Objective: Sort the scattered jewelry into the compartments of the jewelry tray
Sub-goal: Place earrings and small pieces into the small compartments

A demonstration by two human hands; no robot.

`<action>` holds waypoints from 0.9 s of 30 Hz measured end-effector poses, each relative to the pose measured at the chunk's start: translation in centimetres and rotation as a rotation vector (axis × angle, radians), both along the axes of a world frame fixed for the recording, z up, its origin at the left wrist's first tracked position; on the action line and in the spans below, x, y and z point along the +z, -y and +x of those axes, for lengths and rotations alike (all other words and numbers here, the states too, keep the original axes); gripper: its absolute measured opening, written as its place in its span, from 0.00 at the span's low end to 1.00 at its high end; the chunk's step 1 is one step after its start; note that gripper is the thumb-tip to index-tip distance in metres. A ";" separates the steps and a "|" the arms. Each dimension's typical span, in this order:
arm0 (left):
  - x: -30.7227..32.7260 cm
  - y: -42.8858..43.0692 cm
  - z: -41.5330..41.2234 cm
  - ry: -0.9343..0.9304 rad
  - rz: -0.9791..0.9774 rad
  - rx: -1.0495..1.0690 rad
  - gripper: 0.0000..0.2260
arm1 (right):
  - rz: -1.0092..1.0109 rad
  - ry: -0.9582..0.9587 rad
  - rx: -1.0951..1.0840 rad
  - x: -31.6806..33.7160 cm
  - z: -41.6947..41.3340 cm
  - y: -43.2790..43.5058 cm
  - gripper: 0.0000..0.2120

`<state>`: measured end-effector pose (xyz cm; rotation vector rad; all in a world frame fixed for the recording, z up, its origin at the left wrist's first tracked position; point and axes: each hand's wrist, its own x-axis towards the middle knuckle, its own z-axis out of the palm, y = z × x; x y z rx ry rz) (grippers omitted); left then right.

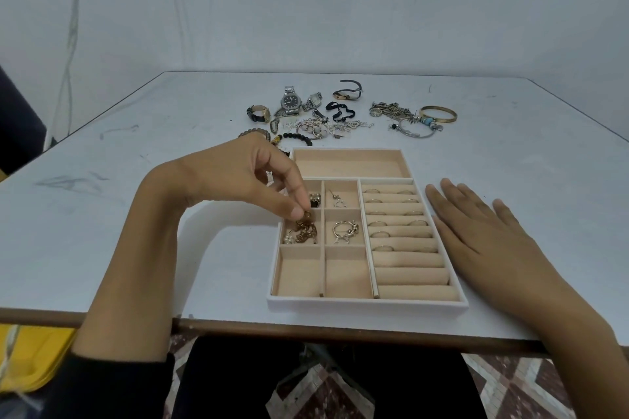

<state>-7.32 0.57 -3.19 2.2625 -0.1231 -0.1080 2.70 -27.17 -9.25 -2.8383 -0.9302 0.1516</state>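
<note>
left hand (238, 177) pinches brown earring (307, 215); right hand (476, 231) flat, empty.
release low inside the tray (367, 304) compartment, not from above it.

Directly beneath the brown beaded piece (307, 215) pinched by the left hand (238, 180), tangled earrings (303, 235) crowd that tray (367, 304) compartment, while two compartments nearer the person lie open and the flat right hand (486, 231) walls off the tray's opposite edge.
</note>
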 end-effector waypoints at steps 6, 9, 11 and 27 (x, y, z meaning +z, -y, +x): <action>-0.3 -0.2 -0.1 -0.025 0.029 -0.060 0.05 | 0.009 -0.001 0.008 -0.1 0.1 0.1 0.40; -0.5 -0.4 0.1 -0.038 0.043 -0.085 0.05 | 0.002 0.007 0.010 -0.2 0.1 0.1 0.42; -0.6 -0.4 0.2 -0.042 0.045 -0.097 0.06 | -0.008 0.013 0.011 -0.2 0.2 0.1 0.42; -0.6 -0.6 0.5 -0.027 0.016 -0.111 0.07 | -0.064 0.037 0.022 0.5 0.1 0.1 0.44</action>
